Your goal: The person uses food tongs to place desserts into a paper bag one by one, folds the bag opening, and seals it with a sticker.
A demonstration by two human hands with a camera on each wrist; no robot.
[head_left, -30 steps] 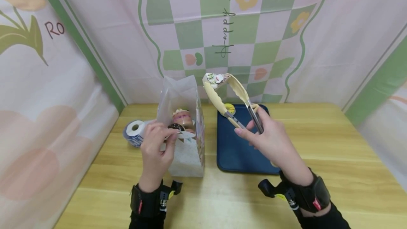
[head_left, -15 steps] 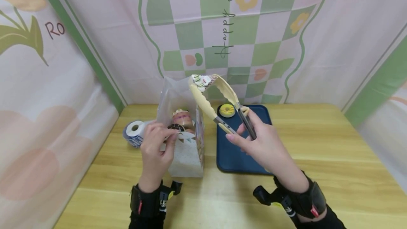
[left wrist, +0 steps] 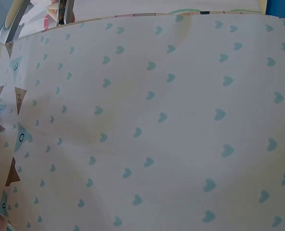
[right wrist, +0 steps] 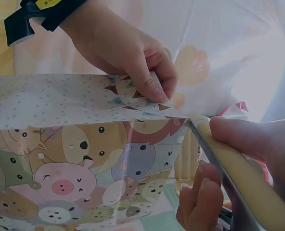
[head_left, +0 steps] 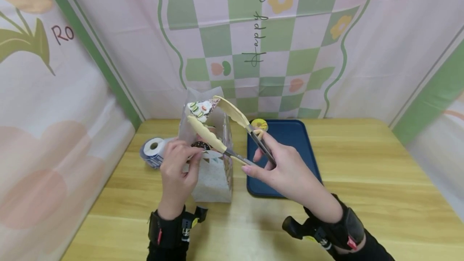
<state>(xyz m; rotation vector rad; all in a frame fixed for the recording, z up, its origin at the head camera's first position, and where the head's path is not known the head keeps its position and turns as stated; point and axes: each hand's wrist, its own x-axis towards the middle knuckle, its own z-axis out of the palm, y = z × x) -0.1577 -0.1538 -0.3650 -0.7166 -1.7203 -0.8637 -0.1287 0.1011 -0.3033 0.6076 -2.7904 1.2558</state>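
Observation:
My left hand (head_left: 179,174) pinches the front rim of a paper bag (head_left: 212,180) standing upright with its top spread wide. In the right wrist view the bag's side (right wrist: 65,185) shows printed cartoon animals. My right hand (head_left: 290,170) grips metal tongs (head_left: 232,111) with cream-coloured tips. Between the tips is a wedge-shaped cake slice (head_left: 202,109), white on top with green and red bits, overlapping the bag's mouth in the head view. Inside the bag lies a dark chocolate donut (head_left: 200,145), with a pinkish pastry partly hidden behind the tongs. Patterned bag paper (left wrist: 133,120) fills the left wrist view.
A dark blue tray (head_left: 302,152) lies right of the bag, with a yellow donut (head_left: 259,123) at its back left corner. A white roll (head_left: 154,147) in a blue-and-white holder stands left of the bag. A printed curtain (head_left: 214,11) hangs behind the table.
My right hand has carried the tongs and cake slice leftward and slightly down, from beside the bag to over its opening. The left hand has stayed at the rim.

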